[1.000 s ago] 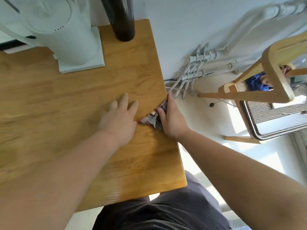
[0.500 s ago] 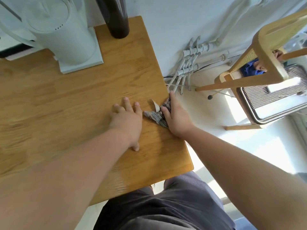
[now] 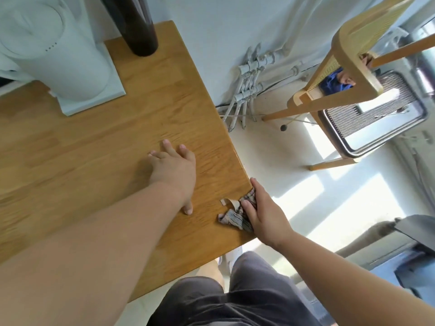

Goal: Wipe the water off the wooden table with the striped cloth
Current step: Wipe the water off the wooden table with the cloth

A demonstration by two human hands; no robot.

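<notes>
The striped cloth [image 3: 233, 216] is bunched up at the right edge of the wooden table [image 3: 94, 147], near its front corner. My right hand [image 3: 263, 212] presses down on the cloth, fingers over it, half of the hand past the table's edge. My left hand [image 3: 174, 170] lies flat on the wood a little to the left of the cloth, fingers spread, holding nothing. I cannot make out any water on the wood.
A white appliance [image 3: 54, 55] on a square base stands at the back left of the table, a dark cylinder [image 3: 136, 22] beside it. Right of the table are floor pipes [image 3: 247, 90] and a wooden chair [image 3: 353, 67].
My right hand has dragged the cloth along the table's right edge toward me, nearer the front corner. My left hand stayed flat on the wood.
</notes>
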